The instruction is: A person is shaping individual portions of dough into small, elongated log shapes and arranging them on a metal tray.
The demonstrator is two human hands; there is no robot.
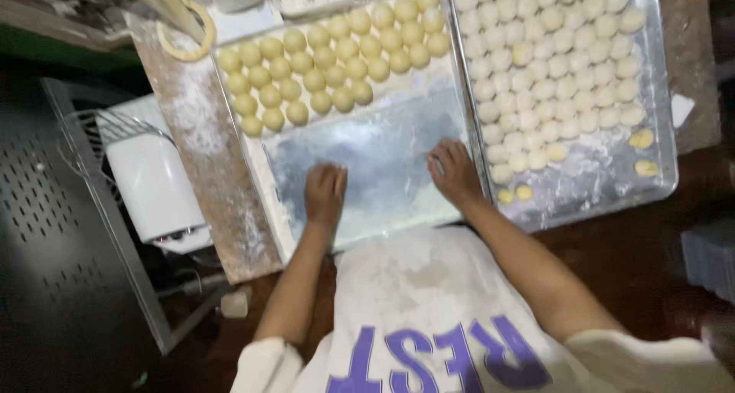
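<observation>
My left hand point(325, 192) rests palm down, fingers curled, on the bare floured part of the left metal tray point(367, 163). Anything under it is hidden. My right hand point(454, 171) sits at that tray's right edge with fingers curled. A pale spot shows by its thumb, too blurred to identify. Several rows of yellow dough balls point(329, 63) fill the far half of the left tray. The right metal tray point(658, 94) holds many whiter dough balls point(551, 56) and a few yellow pieces point(641, 139) near its front.
Both trays lie on a floured wooden board point(207, 155). A ring of dough point(185, 42) lies at the board's far left corner. A white appliance point(153, 182) in a wire rack stands to the left, and the dark floor lies below.
</observation>
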